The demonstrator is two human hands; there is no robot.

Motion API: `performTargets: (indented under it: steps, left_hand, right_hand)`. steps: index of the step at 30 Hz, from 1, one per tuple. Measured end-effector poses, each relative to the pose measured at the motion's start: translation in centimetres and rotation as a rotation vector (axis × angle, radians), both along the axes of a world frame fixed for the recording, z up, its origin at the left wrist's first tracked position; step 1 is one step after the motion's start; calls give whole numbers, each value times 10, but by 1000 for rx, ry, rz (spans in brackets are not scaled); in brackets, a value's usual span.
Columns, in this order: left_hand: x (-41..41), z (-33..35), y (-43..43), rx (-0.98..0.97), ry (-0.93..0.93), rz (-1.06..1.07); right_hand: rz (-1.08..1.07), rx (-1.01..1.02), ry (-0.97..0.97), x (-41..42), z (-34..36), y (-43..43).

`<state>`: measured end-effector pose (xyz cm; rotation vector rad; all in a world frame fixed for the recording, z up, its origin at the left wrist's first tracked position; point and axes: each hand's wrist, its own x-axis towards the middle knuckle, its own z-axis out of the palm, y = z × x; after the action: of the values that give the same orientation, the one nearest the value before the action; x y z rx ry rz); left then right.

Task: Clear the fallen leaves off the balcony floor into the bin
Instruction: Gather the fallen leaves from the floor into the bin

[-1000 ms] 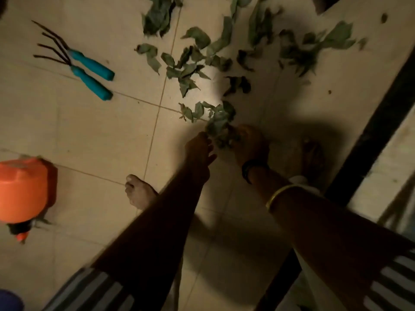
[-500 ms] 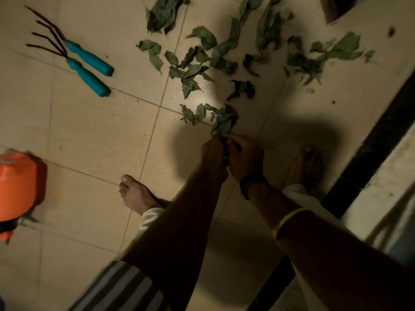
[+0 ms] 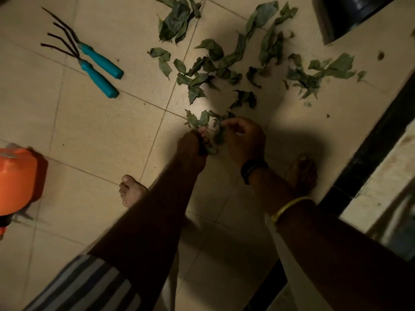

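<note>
Head view: a small bunch of leaves (image 3: 203,122) sits low over the tiled floor (image 3: 101,131), just ahead of the bare feet, gripped by the left hand (image 3: 193,145) with fingers curled round it, while the right hand (image 3: 243,136) pinches its near side. Likely slip — dry leaves crumble or drop from a loose two-handed grip on the way to the bin, which I cannot pick out with certainty. The bunch has no clear long axis; its tips fan away from the person. Beyond it, scattered leaves (image 3: 208,72) spread toward a dark pot (image 3: 336,16); two teal-handled garden tools (image 3: 98,70) lie well apart.
</note>
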<state>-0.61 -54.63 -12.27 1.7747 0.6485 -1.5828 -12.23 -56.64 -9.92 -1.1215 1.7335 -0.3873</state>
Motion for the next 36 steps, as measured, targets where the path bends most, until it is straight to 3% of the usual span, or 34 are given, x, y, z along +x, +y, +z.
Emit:
performTargets:
  steps: [3, 6, 11, 16, 21, 26, 31, 33, 36]
  left_hand:
    - [9, 5, 5, -59, 27, 83]
    - [14, -3, 13, -111, 34, 59]
    - [19, -23, 17, -139, 19, 94]
    - [22, -26, 19, -160, -15, 87]
    - [13, -4, 12, -81, -72, -20]
    - [0, 26, -9, -131, 83, -88]
    - [10, 25, -9, -70, -94, -94]
    - [19, 20, -6, -47, -132, -135]
    - [32, 8, 0, -10, -164, -109]
  right_hand:
    - [-48, 92, 191, -17, -23, -11]
    - [180, 157, 300, -12, -48, -10]
    - [480, 85, 421, 4, -78, -3]
    - [347, 115, 409, -1, -85, -12]
    - [-30, 171, 91, 3, -44, -9]
    - [95, 77, -15, 31, 0, 7]
    - [190, 167, -171, 32, 14, 5]
    - [109, 132, -80, 26, 8, -1]
    - [72, 85, 241, 19, -18, -12]
